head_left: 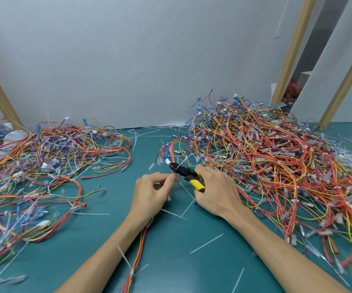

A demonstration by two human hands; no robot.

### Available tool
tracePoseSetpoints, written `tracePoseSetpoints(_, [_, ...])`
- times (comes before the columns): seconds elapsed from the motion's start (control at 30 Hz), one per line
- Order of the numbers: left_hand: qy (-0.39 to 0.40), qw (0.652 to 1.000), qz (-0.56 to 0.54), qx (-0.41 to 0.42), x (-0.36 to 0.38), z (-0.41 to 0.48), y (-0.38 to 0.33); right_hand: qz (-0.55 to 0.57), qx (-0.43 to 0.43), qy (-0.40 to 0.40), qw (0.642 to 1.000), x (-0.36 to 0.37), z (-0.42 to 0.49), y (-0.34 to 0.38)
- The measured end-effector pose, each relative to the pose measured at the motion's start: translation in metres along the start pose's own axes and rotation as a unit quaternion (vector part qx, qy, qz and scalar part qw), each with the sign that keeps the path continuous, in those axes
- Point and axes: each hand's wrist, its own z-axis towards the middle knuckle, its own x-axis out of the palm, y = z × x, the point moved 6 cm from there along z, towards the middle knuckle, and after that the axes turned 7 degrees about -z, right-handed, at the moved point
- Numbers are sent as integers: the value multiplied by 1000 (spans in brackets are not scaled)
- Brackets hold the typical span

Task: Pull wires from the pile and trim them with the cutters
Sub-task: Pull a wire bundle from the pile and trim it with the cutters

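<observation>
My right hand (pixel 215 190) grips yellow-handled cutters (pixel 186 175) with black jaws, at the middle of the green table (pixel 170 250). The jaws sit at a white cable tie on a bundle of red, orange and yellow wires (pixel 171 153). My left hand (pixel 151 193) pinches that bundle just left of the jaws. The bundle runs under my left wrist and down to the near edge (pixel 137 256), and loops away toward the big wire pile (pixel 272 157) on the right.
A flatter heap of wires (pixel 44 161) covers the left of the table. Cut white cable ties (pixel 206 243) lie scattered on the mat. A white wall stands behind, with wooden posts (pixel 293 49) at the right and left.
</observation>
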Motion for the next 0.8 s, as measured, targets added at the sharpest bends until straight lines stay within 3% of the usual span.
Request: tracePoseSetpoints(0.8, [-30,991,106,79,-1,-3,-8,0,-11,-18,1000,-4,1,-4])
